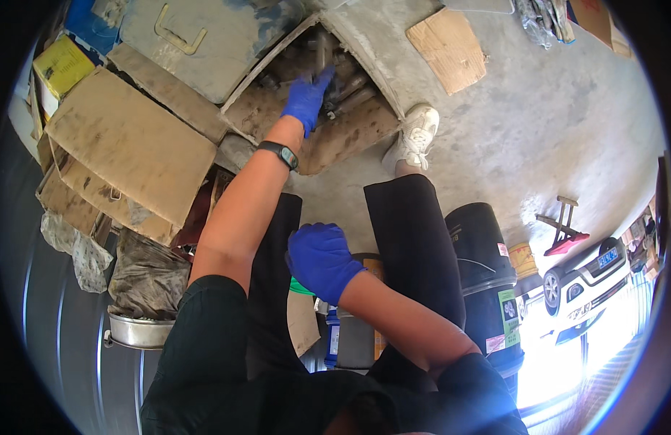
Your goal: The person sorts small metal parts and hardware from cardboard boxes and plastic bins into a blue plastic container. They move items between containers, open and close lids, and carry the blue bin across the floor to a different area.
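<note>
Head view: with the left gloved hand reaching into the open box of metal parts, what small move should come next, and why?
Probably close the left blue-gloved hand on one grey metal part: its fingers already lie among the parts in the open cardboard box, while the right blue-gloved hand hangs free above the lap.

The left arm stretches straight forward, its blue-gloved left hand [306, 98] reaching far out with fingers extended and pointing ahead, a dark band on the wrist. The right arm is bent at the elbow, its gloved right hand [319, 259] loosely curled, close to the body.
</note>
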A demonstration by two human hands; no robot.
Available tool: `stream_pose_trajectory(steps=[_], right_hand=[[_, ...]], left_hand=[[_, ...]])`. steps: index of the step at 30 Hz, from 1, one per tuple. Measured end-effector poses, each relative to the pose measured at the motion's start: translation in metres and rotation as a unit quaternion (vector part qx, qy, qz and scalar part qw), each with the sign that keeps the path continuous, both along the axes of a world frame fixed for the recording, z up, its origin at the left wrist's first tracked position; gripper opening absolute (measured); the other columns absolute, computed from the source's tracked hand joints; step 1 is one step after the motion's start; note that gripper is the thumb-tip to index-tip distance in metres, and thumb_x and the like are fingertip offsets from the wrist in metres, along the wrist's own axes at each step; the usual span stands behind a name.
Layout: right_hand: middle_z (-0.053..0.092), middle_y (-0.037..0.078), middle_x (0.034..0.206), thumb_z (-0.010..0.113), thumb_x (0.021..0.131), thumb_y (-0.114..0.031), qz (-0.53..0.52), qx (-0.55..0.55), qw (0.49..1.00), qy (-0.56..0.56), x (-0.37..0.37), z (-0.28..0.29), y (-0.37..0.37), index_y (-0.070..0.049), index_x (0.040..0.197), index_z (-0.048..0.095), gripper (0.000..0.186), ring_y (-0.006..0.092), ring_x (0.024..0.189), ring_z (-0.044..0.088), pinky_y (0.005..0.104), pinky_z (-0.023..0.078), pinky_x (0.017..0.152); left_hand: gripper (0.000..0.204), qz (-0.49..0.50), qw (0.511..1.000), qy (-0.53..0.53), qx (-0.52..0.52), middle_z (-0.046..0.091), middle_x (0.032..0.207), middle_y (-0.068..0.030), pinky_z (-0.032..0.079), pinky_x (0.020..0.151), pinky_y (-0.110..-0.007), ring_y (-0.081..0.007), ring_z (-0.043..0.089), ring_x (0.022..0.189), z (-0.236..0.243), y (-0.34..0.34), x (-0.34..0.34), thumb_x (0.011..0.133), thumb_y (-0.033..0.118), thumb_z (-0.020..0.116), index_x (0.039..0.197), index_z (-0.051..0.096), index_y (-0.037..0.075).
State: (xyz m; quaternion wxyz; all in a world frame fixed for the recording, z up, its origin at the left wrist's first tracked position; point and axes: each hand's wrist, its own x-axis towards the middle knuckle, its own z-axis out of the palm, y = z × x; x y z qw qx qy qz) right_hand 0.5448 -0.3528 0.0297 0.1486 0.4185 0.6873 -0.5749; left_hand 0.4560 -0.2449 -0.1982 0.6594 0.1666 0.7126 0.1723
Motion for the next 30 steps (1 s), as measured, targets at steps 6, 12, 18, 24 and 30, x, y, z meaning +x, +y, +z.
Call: stream_pose_trajectory(steps=[6,12,18,24,30], right_hand=[[0.061,0.015,0.071,0.065,0.072,-0.023,0.006,0.006,1.0,0.004,0.0,0.003,0.004,-0.006,0.068,0.064,0.017,0.0291,0.066,0.062,0.0409,0.043,0.06],[0.06,0.015,0.07,0.064,0.073,-0.022,-0.011,0.013,1.0,0.011,0.009,-0.005,-0.003,-0.006,0.068,0.064,0.016,0.0299,0.066,0.061,0.0421,0.042,0.06],[0.06,0.014,0.071,0.063,0.074,-0.021,-0.008,-0.004,1.0,0.007,0.014,-0.007,-0.01,-0.008,0.071,0.065,0.013,0.0288,0.066,0.061,0.0424,0.042,0.06],[0.061,0.014,0.072,0.062,0.075,-0.022,0.037,-0.013,0.999,-0.013,0.004,0.0,0.004,-0.008,0.071,0.065,0.015,0.0281,0.068,0.062,0.0414,0.044,0.061],[0.061,0.014,0.072,0.063,0.077,-0.024,0.002,-0.029,1.0,-0.001,0.003,0.0,0.003,-0.006,0.07,0.066,0.019,0.0294,0.068,0.062,0.042,0.044,0.062]], left_hand=[[0.043,-0.245,0.934,0.162,0.204,0.066,0.114,-0.0196,0.048,0.088,-0.036,-0.0295,0.063,0.102,-0.034,0.002,0.001,0.089,0.028,0.067,0.123,0.061,0.003],[0.049,-0.383,0.882,0.269,0.064,0.063,0.116,-0.0204,0.049,0.091,-0.045,-0.0377,0.06,0.106,-0.024,-0.017,0.037,0.078,0.031,0.074,0.117,0.062,0.005],[0.053,-0.441,0.863,0.24,0.057,0.063,0.114,-0.0212,0.048,0.091,-0.046,-0.0392,0.06,0.107,-0.045,-0.026,0.031,0.074,0.033,0.076,0.116,0.061,0.004],[0.05,-0.312,0.93,0.181,0.064,0.064,0.112,-0.0223,0.049,0.088,-0.042,-0.0368,0.062,0.102,-0.033,-0.04,0.022,0.08,0.033,0.074,0.116,0.06,0.001],[0.044,-0.155,0.982,0.088,0.068,0.066,0.104,-0.0187,0.052,0.078,-0.034,-0.0256,0.065,0.09,-0.001,-0.025,0.012,0.088,0.027,0.07,0.12,0.057,-0.001]])
